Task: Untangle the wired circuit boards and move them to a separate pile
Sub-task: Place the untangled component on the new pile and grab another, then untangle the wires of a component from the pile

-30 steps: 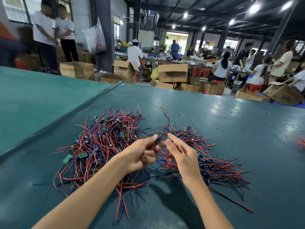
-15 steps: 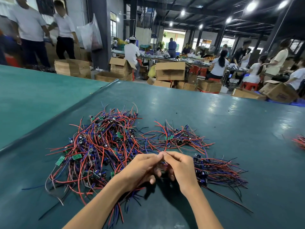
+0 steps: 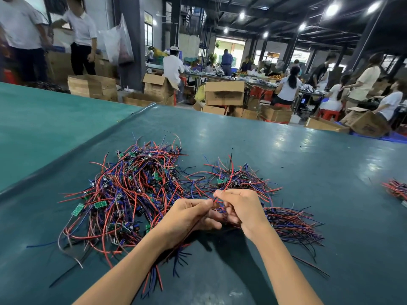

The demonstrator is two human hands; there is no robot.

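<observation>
Far left: tangled heap (image 3: 132, 194) of red, blue and black wire on the dark table (image 3: 330, 164). Small green boards (image 3: 100, 204) show at its near-left edge, with more buried deeper in. Most of the job is not yet done.

Centre-left: left hand (image 3: 189, 216), fingers curled, thumb and forefinger pinching thin leads (image 3: 226, 182). Dark strands trail under the palm toward us. We cannot tell whether they belong to the same unit.

Centre: right hand (image 3: 242, 210), just beside the left with fingertips nearly meeting. Its fingers are curled too and nip the same leads, and one red strand rises from the pinch into the loose wires behind. The board on this unit is not clearly visible.

Our judgement on technique:
- Anchor with the left hand and draw with the right.
- Pull along the wire's own line, slowly, so loops slide off instead of cinching.
- If it snags, back off and lift the crossing strand. Yanking risks the solder joints.
- Grip close to the snag.

Right of the hands: sorted pile (image 3: 293, 225), its wires lying roughly parallel and touching the fringe of loose strands. The freed unit should land on its far side, clear of the heap.

Far right edge: another small bundle (image 3: 396, 189), well apart.
</observation>
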